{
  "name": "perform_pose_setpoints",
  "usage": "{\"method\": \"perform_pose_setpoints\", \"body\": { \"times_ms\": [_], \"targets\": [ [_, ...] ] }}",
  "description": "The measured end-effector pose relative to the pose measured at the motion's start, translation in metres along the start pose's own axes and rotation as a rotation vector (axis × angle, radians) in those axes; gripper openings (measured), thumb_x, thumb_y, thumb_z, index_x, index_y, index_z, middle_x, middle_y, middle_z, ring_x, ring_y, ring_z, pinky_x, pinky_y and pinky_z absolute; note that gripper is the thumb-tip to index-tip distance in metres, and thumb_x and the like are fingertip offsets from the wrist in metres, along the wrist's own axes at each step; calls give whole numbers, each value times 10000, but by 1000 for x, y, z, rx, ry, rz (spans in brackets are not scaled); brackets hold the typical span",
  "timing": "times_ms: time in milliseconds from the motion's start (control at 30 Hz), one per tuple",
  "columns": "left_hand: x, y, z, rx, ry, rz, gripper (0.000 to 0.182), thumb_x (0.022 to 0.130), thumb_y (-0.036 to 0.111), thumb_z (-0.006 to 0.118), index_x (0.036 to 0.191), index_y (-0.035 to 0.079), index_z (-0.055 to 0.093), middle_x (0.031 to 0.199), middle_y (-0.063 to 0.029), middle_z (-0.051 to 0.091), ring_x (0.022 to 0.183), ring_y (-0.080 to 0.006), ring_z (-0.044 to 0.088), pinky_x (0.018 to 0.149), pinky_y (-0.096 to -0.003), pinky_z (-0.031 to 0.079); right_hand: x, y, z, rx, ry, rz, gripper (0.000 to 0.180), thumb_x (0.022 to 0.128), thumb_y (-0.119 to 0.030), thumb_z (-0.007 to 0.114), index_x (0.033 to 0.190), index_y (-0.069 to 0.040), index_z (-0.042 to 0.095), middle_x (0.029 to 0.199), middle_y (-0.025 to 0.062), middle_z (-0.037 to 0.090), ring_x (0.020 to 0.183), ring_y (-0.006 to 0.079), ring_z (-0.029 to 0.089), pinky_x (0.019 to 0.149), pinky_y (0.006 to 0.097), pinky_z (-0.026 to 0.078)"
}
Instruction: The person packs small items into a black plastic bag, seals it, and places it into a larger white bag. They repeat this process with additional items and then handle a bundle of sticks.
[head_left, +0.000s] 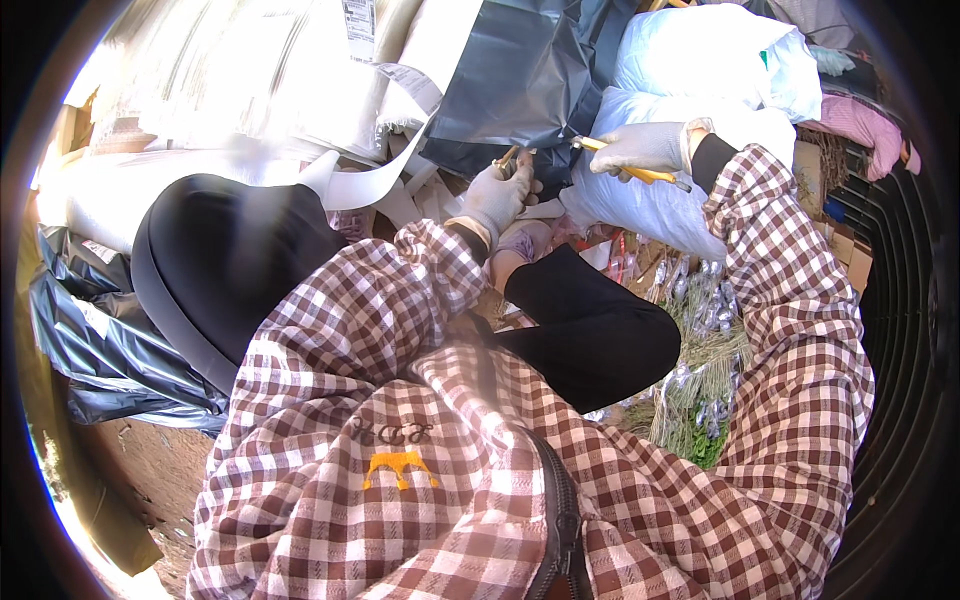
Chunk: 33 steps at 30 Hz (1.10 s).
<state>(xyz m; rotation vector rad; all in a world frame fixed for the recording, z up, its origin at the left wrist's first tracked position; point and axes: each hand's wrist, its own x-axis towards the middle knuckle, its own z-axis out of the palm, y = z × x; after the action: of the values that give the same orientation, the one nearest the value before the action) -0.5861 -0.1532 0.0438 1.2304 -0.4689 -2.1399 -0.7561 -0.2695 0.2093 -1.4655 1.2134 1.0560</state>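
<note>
My left hand (496, 196), in a pale knitted glove, has its fingertips closed at the lower edge of a large black plastic bag (517, 82); something small and tan shows between the fingers, too small to name. To its right, my gloved right hand (645, 146) grips a yellow-handled tool (652, 175). The tool's metal tip points left and lies close to the bag's lower right corner; contact cannot be made out. Under the right hand bulges a stuffed white plastic sack (637, 199). A curled strip of white labels (382, 187) trails left of the bag.
Stacked white woven rolls (247, 75) fill the upper left. Another white sack (712, 56) lies at the upper right. Bundles of dried stems (694, 382) in clear wrapping lie beyond my bent right knee (592, 322). A black plastic package (112, 330) sits at left, beside my other knee (225, 262).
</note>
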Motion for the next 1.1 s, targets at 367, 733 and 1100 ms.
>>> {"method": "perform_pose_setpoints", "body": {
  "times_ms": [367, 733, 1100],
  "targets": [
    [-3, -4, 3, 28, 52, 44, 368, 984, 414, 611, 863, 68, 638, 784, -34, 656, 636, -115, 585, 624, -257, 484, 22, 16, 24, 210, 160, 149, 324, 895, -351, 513, 1022, -71, 615, 720, 31, 542, 559, 130, 499, 464, 291, 368],
    [-3, -7, 4, 18, -4, 44, 249, 1005, 267, 599, 909, 41, 642, 809, -36, 655, 655, -117, 589, 632, -262, 494, 7, 11, 25, 189, 44, 6, 351, 896, -388, 535, 981, -55, 603, 812, 17, 528, 723, 131, 521, 654, 285, 434],
    [-8, -3, 4, 267, 73, 79, 310, 989, 355, 618, 971, 47, 654, 828, -51, 684, 699, -120, 626, 624, -270, 500, 8, 0, 15, 365, 49, 168, 415, 856, -418, 600, 966, -19, 618, 780, 38, 572, 689, 127, 570, 603, 288, 479]
  ]
}}
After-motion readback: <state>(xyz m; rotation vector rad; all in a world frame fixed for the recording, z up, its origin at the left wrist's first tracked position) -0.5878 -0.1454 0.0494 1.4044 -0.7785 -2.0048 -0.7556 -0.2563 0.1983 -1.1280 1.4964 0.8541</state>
